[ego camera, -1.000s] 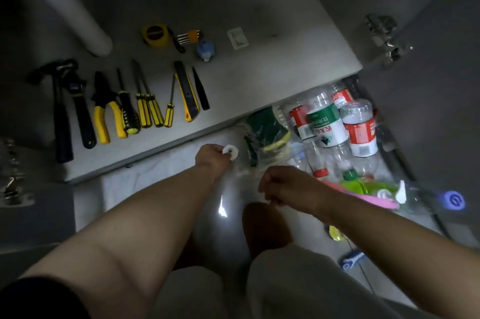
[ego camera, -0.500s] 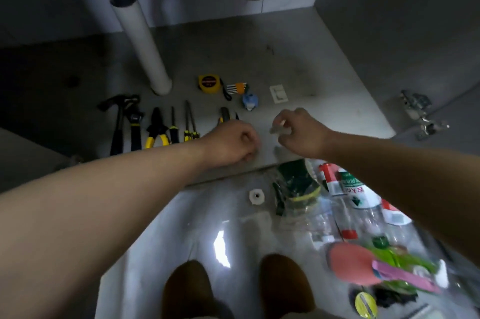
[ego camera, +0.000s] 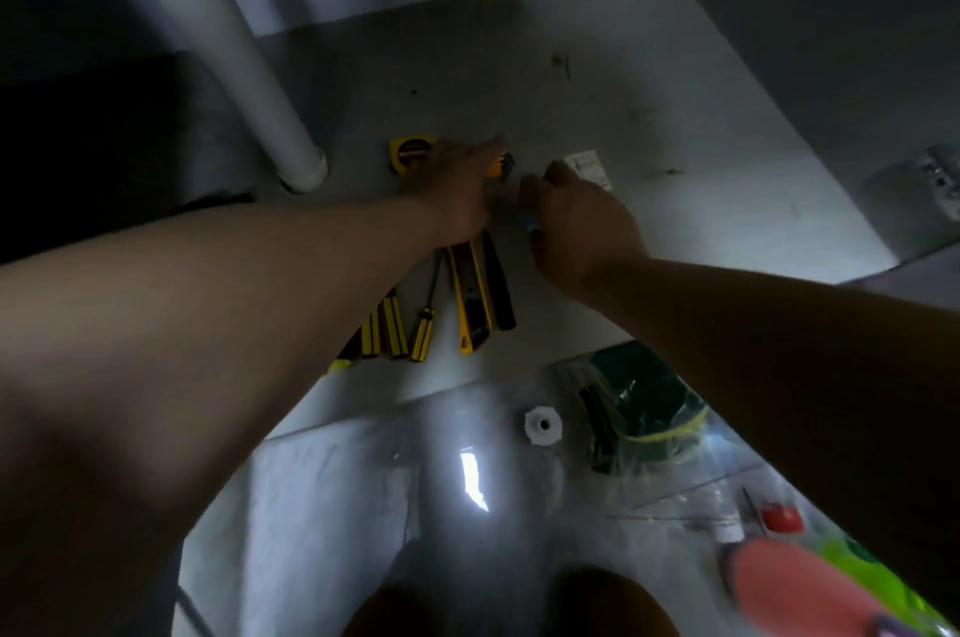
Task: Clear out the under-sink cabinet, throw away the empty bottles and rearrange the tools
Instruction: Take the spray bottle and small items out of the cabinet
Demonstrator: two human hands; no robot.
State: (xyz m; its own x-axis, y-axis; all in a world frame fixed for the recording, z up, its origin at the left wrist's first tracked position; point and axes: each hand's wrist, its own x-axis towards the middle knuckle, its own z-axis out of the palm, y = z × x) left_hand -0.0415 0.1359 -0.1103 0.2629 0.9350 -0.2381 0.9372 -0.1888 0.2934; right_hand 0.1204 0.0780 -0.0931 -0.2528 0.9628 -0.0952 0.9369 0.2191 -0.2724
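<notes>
A white drain pipe (ego camera: 244, 80) stands on the dim grey cabinet floor (ego camera: 649, 80); the left hand (ego camera: 460, 189) lies flat-fingered, the right hand (ego camera: 582, 221) curls, its hold unclear.

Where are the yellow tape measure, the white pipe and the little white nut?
tape measure (ego camera: 409, 152): head view, its yellow case.
white pipe (ego camera: 239, 65): head view, mid-shaft.
white nut (ego camera: 532, 424): head view, its rim.

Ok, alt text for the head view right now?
Both hands reach onto the cabinet floor: the left hand by a yellow tape measure, the right hand close beside it. Nearer, screwdrivers and a utility knife lie in a row; what the hands hold is unclear.
</notes>
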